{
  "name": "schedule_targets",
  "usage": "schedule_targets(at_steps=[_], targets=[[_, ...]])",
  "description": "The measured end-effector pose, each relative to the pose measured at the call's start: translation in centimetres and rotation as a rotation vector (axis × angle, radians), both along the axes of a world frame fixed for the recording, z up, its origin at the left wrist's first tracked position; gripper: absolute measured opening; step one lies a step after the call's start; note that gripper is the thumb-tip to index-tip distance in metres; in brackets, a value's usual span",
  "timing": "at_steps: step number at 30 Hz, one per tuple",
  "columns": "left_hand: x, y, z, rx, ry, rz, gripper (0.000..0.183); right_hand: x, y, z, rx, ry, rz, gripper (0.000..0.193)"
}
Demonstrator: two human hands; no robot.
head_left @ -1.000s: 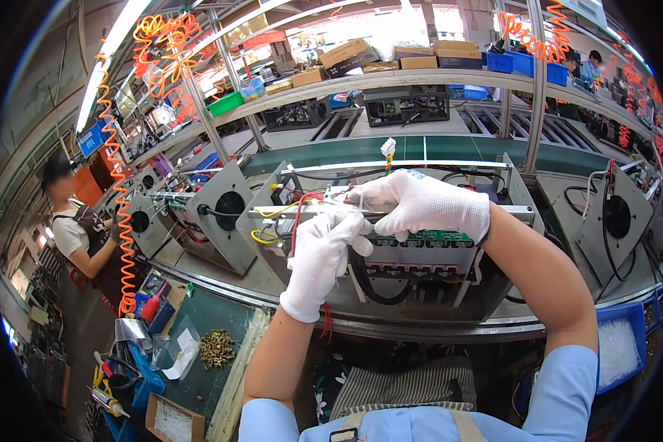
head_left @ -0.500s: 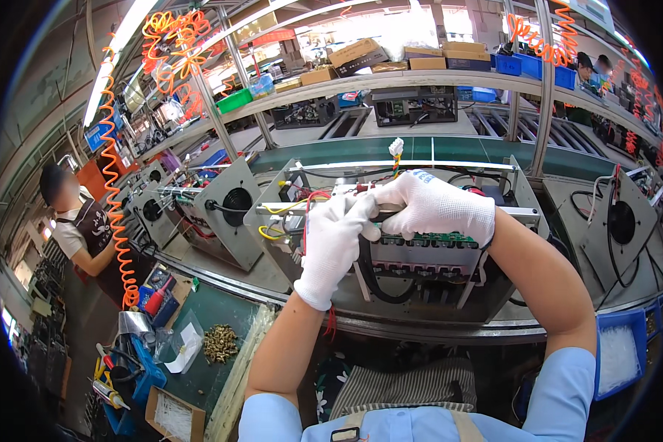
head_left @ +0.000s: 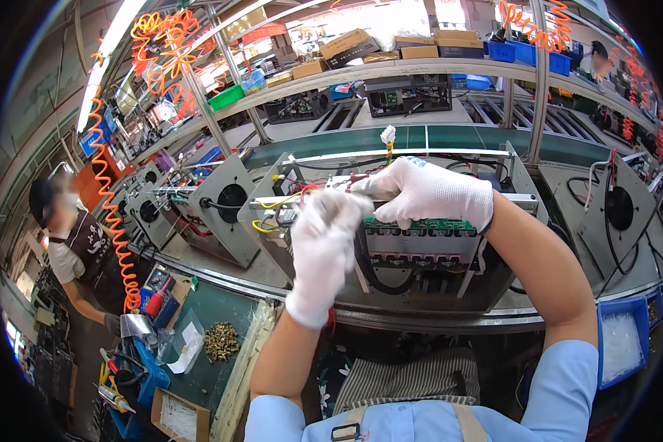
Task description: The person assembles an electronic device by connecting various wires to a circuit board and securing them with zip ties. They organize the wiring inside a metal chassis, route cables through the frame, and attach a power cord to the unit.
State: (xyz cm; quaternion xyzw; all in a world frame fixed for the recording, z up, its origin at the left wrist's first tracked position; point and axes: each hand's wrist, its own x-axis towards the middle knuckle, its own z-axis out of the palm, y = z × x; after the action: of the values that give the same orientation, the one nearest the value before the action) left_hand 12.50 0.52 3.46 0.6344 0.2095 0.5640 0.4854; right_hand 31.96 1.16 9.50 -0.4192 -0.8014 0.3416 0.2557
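Observation:
Both my hands wear white knit gloves and meet over an open metal machine chassis (head_left: 449, 287). My left hand (head_left: 325, 239) is blurred, its fingers curled together at the chassis's front left, beside red and yellow wires (head_left: 267, 225). My right hand (head_left: 431, 193) reaches over the top rail with thumb and fingers pinched together; whatever they grip is hidden. Below it shows a green circuit board (head_left: 449, 225) in the chassis. A white connector (head_left: 388, 135) on colored wires stands up behind my right hand. A thick black cable (head_left: 379, 283) loops down the front.
More chassis with fans stand left (head_left: 225, 210) and right (head_left: 617, 206). On the left side table lie brass fittings (head_left: 222, 342) and a blue tool bin (head_left: 151, 379). An orange coiled hose (head_left: 104, 191) hangs near a co-worker (head_left: 88, 250). A blue bin (head_left: 620, 346) is at right.
My left hand has drawn slightly down and away from my right fingers, now blurred. My right hand stays over the chassis. The co-worker at left has lowered an arm toward the side table.

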Motion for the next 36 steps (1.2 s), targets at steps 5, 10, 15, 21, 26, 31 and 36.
schedule_targets(at_steps=[5, 10, 15, 21, 26, 31, 36], targets=[[-1.9, 0.0, -2.3, 0.082, 0.187, -0.016, 0.003, -0.4, -0.2, 0.1, -0.055, 0.046, 0.0, 0.061], [-3.6, -1.7, -0.9, -0.054, 0.463, -0.163, 0.018, -0.8, -3.2, -1.1, 0.868, -0.032, -0.087, 0.06], [-4.2, -3.8, -3.4, -0.056, 0.552, -0.387, 0.023, -3.3, -8.6, -3.9, 0.825, -0.053, 0.092, 0.026], [-4.2, -3.9, -4.3, -0.095, 0.47, -0.58, 0.022, -4.5, -9.3, -3.6, 0.836, 0.044, 0.069, 0.017], [-4.7, -4.0, -4.9, -0.131, 0.52, -0.648, 0.021, -4.8, -9.9, -3.1, 0.837, -0.123, 0.036, 0.015], [-8.6, -2.3, -6.5, -0.033, 0.437, -0.178, 0.034, -1.3, -11.1, -0.9, 0.548, 0.175, -0.18, 0.011], [-8.2, -4.1, -5.0, -0.218, 0.155, -0.245, 0.048, -4.1, -9.3, -2.8, 0.584, -0.011, 0.01, 0.015]])
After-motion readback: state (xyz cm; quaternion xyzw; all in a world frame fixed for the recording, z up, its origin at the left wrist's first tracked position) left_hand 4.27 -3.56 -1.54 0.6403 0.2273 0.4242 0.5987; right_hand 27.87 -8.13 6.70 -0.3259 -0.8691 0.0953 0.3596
